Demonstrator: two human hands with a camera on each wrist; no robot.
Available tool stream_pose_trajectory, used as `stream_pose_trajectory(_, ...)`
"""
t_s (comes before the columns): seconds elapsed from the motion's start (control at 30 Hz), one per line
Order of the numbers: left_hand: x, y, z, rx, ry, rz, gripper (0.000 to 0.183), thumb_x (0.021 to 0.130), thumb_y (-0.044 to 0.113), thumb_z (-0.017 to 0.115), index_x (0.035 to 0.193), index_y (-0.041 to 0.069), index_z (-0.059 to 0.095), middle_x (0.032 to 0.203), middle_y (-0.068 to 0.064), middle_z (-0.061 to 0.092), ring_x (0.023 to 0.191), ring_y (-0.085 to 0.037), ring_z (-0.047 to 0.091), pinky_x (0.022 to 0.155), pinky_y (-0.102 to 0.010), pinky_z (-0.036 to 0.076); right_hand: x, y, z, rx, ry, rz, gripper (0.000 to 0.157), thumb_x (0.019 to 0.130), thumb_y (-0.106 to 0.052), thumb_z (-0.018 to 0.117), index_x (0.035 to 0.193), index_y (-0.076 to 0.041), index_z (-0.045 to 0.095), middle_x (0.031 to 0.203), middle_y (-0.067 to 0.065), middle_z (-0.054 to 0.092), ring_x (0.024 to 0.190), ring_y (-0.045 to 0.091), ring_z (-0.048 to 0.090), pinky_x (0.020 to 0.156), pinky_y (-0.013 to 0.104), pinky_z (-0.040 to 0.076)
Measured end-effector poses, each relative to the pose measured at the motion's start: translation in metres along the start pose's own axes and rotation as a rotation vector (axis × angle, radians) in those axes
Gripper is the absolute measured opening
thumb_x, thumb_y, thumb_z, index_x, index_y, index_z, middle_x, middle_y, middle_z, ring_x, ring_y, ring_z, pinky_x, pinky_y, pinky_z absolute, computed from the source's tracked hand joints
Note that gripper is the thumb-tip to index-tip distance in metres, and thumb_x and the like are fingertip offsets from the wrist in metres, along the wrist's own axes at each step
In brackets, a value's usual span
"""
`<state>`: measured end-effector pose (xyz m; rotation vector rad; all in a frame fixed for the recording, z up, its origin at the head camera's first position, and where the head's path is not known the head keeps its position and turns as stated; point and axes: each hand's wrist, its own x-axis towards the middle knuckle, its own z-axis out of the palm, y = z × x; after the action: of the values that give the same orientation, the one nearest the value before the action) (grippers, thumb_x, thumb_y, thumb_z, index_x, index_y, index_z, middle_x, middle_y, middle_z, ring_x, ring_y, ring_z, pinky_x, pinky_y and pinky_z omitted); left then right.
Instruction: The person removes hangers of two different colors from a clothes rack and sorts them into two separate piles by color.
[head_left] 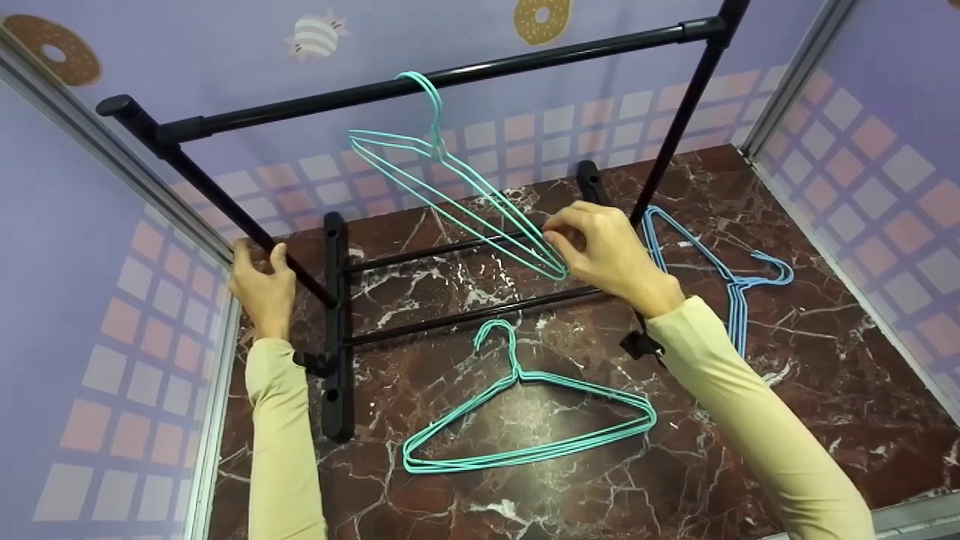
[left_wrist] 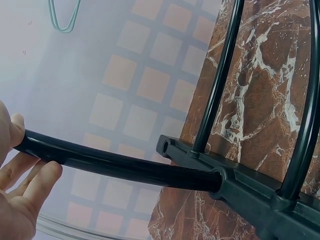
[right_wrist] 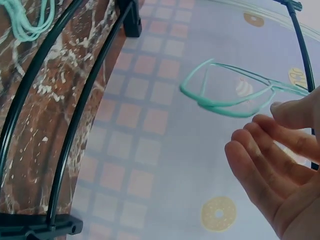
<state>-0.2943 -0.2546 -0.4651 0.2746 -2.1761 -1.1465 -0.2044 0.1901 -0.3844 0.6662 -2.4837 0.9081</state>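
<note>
Several thin turquoise hangers (head_left: pixel 491 196) hang by their hooks from the top bar of a black clothes rack (head_left: pixel 480 71). My left hand (head_left: pixel 262 289) grips the rack's left upright, with thumb and fingers on either side of the black tube (left_wrist: pixel 120 165) in the left wrist view. Close by the lower right corner of the hanging hangers is my right hand (head_left: pixel 604 247), its fingers loosely bent. The right wrist view shows that hand (right_wrist: pixel 280 165) with nothing between thumb and fingers, and the turquoise hangers (right_wrist: pixel 227 102) just past the thumb tip.
A stack of turquoise hangers (head_left: pixel 529 454) lies on the marbled brown surface (head_left: pixel 420 510) in front of the rack. Blue hangers (head_left: pixel 739 283) lie at the right, partly behind my right arm. Patterned panels (head_left: pixel 82 300) enclose the left, back and right sides.
</note>
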Motion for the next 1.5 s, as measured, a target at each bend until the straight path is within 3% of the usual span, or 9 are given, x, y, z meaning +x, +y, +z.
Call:
stream_pose_trajectory(0.43, -0.003, 0.008, 0.010, -0.004, -0.013, 0.014, 0.027, 0.093, 0.015, 0.071, 0.110, -0.003, 0.061, 0.099, -0.023, 0.069, 0.098, -0.041, 0.063, 0.092, -0.048, 0.045, 0.017, -0.012, 0.008, -0.003, -0.021, 0.112, 0.007, 0.089, -0.006, 0.070, 0.091, 0.000, 0.074, 0.082, 0.012, 0.072, 0.064, 0.022, 0.065, 0.063, 0.033, 0.054)
stream_pose_trajectory(0.7, -0.002, 0.009, 0.011, -0.007, -0.027, 0.011, 0.028, 0.093, 0.018, 0.071, 0.111, -0.001, 0.061, 0.101, -0.022, 0.070, 0.100, -0.042, 0.062, 0.093, -0.049, 0.045, 0.013, -0.014, 0.005, -0.059, 0.092, 0.074, 0.007, 0.089, -0.004, 0.072, 0.092, 0.002, 0.074, 0.084, 0.014, 0.074, 0.065, 0.024, 0.068, 0.063, 0.037, 0.057)
stream_pose_trajectory(0.97, -0.003, 0.007, 0.007, 0.005, -0.020, -0.009, 0.025, 0.095, 0.015, 0.068, 0.111, -0.002, 0.061, 0.097, -0.017, 0.069, 0.085, -0.028, 0.066, 0.079, -0.030, 0.047, 0.004, -0.010, 0.003, -0.064, 0.181, 0.071, 0.006, 0.089, -0.008, 0.074, 0.087, -0.002, 0.074, 0.079, 0.012, 0.075, 0.062, 0.023, 0.069, 0.061, 0.040, 0.056)
stream_pose_trajectory(1.2, -0.001, 0.005, 0.003, 0.008, -0.010, -0.017, 0.027, 0.094, 0.016, 0.069, 0.112, -0.003, 0.060, 0.098, -0.020, 0.068, 0.089, -0.034, 0.065, 0.088, -0.043, 0.047, -0.016, -0.005, 0.000, -0.066, 0.244, 0.074, 0.004, 0.087, -0.007, 0.075, 0.088, -0.003, 0.074, 0.081, 0.011, 0.075, 0.061, 0.021, 0.067, 0.060, 0.037, 0.054)
stream_pose_trajectory(1.33, -0.001, 0.004, 0.003, 0.010, -0.015, -0.021, 0.026, 0.094, 0.015, 0.069, 0.111, -0.002, 0.060, 0.096, -0.016, 0.067, 0.087, -0.029, 0.064, 0.086, -0.040, 0.047, -0.028, -0.004, -0.005, -0.071, 0.270, 0.098, 0.006, 0.087, -0.006, 0.075, 0.089, -0.001, 0.075, 0.080, 0.011, 0.075, 0.059, 0.019, 0.066, 0.058, 0.032, 0.051)
stream_pose_trajectory(1.5, -0.001, 0.001, 0.001, 0.007, -0.015, -0.035, 0.024, 0.095, 0.015, 0.068, 0.112, -0.001, 0.061, 0.095, -0.013, 0.066, 0.085, -0.025, 0.061, 0.085, -0.037, 0.047, -0.029, -0.005, -0.013, -0.078, 0.299, 0.100, 0.004, 0.086, -0.005, 0.074, 0.087, -0.001, 0.075, 0.074, 0.008, 0.074, 0.055, 0.014, 0.062, 0.057, 0.018, 0.043)
